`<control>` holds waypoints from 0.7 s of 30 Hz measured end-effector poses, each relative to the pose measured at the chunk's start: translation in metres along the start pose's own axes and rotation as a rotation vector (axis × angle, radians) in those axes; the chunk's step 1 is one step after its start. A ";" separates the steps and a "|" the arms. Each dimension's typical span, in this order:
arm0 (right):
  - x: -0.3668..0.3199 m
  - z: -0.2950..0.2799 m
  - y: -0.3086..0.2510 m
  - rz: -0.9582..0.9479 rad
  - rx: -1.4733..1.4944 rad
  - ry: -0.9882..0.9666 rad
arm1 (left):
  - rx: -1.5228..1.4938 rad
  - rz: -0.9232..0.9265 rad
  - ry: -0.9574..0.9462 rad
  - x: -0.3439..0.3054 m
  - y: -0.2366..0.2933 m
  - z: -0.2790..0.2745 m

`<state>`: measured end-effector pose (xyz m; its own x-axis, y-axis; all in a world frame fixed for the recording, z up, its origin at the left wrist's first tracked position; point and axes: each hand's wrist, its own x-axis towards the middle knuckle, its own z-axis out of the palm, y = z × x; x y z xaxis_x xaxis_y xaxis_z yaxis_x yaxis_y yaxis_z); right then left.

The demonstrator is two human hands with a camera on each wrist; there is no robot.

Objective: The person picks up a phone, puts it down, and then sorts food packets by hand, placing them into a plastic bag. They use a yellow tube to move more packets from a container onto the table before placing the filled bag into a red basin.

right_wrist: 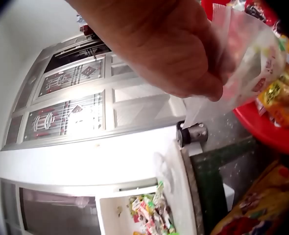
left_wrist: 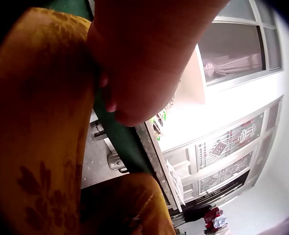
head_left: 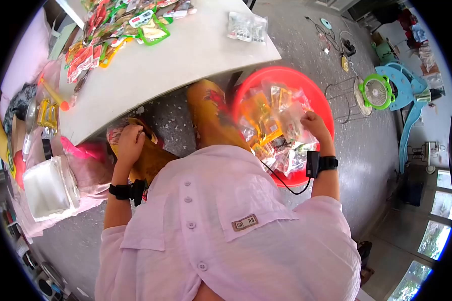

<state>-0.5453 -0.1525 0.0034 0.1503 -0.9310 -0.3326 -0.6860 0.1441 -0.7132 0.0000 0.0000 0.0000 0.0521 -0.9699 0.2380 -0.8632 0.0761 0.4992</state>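
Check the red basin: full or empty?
Full: snack packets fill the red basin, and the right hand grips a clear packet from the heap.

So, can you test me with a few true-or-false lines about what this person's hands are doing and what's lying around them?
1. The right hand holds a clear packet over the red basin. True.
2. The left hand is in the basin too. False: it rests on yellow fabric by the knee, away from the basin.
3. Snack packets lie on the white table. True.
4. The fan on the floor is red. False: it is green.
5. The basin holds nothing. False: it is piled with packets.
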 end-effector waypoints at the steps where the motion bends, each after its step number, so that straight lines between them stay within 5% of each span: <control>1: -0.004 0.001 0.013 0.052 -0.018 0.005 | 0.026 0.005 -0.005 0.001 0.001 -0.003; 6: -0.032 -0.006 0.089 0.313 0.084 0.039 | 0.061 0.038 -0.006 -0.002 0.002 0.005; 10: -0.055 -0.008 0.112 0.346 0.083 0.137 | 0.080 0.045 -0.016 -0.002 0.002 0.006; 16: -0.064 0.020 0.149 0.141 -0.662 0.277 | 0.122 0.056 -0.001 -0.003 0.003 0.008; 17: -0.050 0.037 0.214 -0.024 -0.976 0.145 | 0.144 0.049 0.017 -0.004 0.002 0.006; 18: -0.032 0.073 0.278 0.027 -0.897 0.159 | 0.109 0.056 0.038 -0.004 0.003 0.004; 19: -0.046 0.081 0.195 0.051 -1.022 0.021 | 0.084 0.056 0.069 -0.005 0.003 0.003; 21: -0.022 0.099 0.177 -0.039 -1.059 -0.299 | -0.032 -0.023 0.168 -0.008 0.000 0.002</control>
<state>-0.5994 -0.0736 -0.1763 0.2532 -0.7890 -0.5598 -0.9187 -0.3775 0.1166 -0.0011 0.0068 -0.0040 0.1574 -0.9194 0.3603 -0.8445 0.0638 0.5318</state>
